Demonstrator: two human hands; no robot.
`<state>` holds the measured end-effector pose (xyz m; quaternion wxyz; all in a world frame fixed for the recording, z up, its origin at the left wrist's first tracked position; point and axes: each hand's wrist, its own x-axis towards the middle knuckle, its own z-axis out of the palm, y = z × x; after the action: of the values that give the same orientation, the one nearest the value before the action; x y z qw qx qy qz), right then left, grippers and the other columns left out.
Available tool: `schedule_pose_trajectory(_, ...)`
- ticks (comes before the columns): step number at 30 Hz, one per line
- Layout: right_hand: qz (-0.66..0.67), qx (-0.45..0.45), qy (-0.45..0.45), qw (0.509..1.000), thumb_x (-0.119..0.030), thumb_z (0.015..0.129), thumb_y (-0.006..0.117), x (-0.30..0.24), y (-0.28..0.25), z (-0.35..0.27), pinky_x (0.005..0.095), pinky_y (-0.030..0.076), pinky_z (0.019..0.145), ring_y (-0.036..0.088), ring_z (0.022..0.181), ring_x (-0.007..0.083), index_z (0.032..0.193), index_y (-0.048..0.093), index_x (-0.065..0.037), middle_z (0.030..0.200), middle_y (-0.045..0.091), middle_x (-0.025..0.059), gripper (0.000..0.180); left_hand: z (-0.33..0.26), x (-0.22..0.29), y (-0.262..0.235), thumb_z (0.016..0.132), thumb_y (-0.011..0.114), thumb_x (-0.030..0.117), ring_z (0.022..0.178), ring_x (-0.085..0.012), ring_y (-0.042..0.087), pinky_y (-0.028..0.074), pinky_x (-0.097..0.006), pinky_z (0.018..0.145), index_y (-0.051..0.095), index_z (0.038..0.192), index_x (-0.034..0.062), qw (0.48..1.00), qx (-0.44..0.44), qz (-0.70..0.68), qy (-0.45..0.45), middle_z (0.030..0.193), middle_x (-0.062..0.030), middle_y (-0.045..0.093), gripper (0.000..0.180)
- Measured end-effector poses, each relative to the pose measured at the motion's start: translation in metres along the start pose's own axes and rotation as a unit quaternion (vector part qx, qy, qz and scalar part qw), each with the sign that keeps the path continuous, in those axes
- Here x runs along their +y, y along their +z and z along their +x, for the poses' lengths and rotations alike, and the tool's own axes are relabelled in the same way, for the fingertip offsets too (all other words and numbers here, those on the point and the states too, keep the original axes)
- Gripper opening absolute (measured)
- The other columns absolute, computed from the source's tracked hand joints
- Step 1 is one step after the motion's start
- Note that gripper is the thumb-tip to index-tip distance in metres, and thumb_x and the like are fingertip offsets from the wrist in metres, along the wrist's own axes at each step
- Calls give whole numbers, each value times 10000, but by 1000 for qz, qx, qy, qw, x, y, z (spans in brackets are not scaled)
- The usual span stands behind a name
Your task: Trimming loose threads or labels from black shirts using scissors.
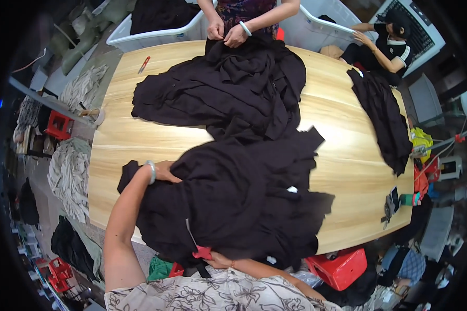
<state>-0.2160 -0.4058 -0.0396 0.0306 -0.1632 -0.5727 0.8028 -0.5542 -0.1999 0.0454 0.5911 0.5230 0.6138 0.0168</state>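
A large pile of black garments point(244, 202) lies on the near half of a light wooden table point(347, 171). My left hand point(165, 171), with a pale bangle on the wrist, reaches over the pile's left end, and its fingers grip the black cloth there. My right hand point(220, 259) is at the table's near edge, half hidden under the pile's hem. Its fingers are curled around a small red object point(202, 253). A thin grey line runs across the cloth just above that hand.
Across the table a person's two hands point(225, 33) hold a second heap of black garments point(223, 85). Another person point(386, 44) sits at the far right by a black garment point(384, 119). White bins point(161, 35), a red tool point(144, 65), a phone point(393, 199) and red stools point(340, 267) surround the table.
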Motion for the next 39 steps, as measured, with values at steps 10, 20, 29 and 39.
schedule_pose_trajectory(10, 63, 1, 139, 988, -75, 935, 461, -44, -26, -15, 255, 441, 863, 568, 903, 119, 1216, 448, -14, 1059, 598, 86, 289, -3, 30, -56, 644, 716, 178, 1233, -246, 450, 343, -321, 1046, 287, 1414, 17, 995, 4, 95, 28, 1342, -166, 464, 896)
schedule_pose_trajectory(20, 31, 244, 36, 969, -94, 919, 518, -184, -93, -104, 210, 459, 736, 577, 760, 60, 1085, 660, -32, 814, 662, 11, 227, 104, 139, 39, 604, 742, 621, 1215, -363, 465, 371, -378, 1021, 432, 1332, 1, 967, 84, 212, 114, 1306, -263, 470, 1004)
schedule_pose_trajectory(29, -112, 606, 74, 784, -92, 927, 519, -181, -125, -176, 264, 486, 742, 625, 780, 118, 1143, 609, -6, 840, 681, 91, 250, 123, 150, 113, 579, 721, 660, 1124, -379, 524, 418, -441, 946, 370, 1377, 74, 943, -3, 289, 168, 1211, -233, 543, 1051)
schedule_pose_trajectory(39, -273, 538, 111, 790, -180, 828, 611, -116, -116, -94, 458, 483, 732, 593, 881, 411, 1048, 595, -85, 932, 618, 211, 239, 131, 130, 53, 723, 705, 467, 1025, -332, 586, 463, -386, 882, 616, 1105, -16, 948, 245, 183, 91, 1063, -225, 616, 622)
